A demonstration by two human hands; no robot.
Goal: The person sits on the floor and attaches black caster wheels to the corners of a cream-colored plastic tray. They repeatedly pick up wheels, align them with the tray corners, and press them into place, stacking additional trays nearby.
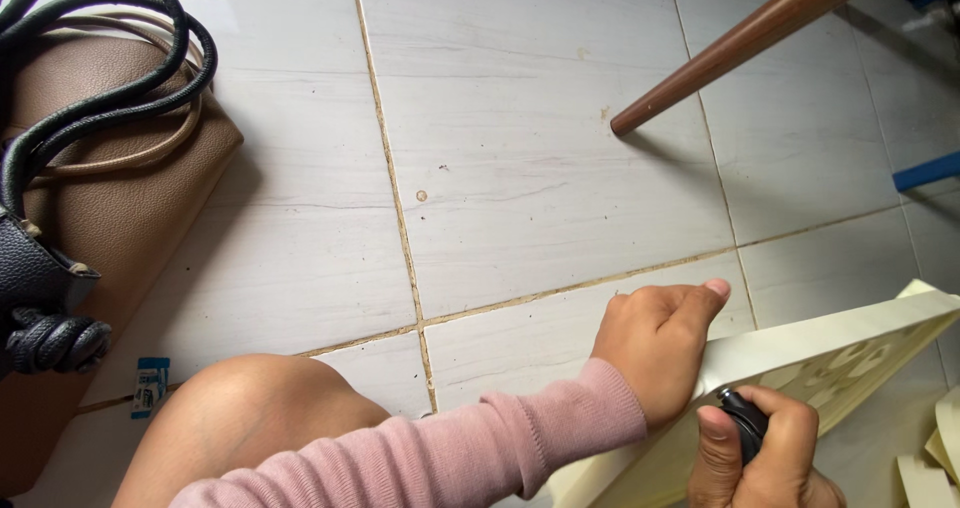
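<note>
On the pale tiled floor [540,118] in front of you, brown grout lines cross near the middle. At your far left lies a tan bag [110,198], with dark green handles [110,78] and a tan strap looped over it. A black bag [35,298] with a knotted cord overlaps its near edge. Just beside them you see a small blue tag [150,386] on the floor. At upper right a brown wooden leg [740,43] slants down to the tiles, and blue bars [925,171] show at the right edge.
</note>
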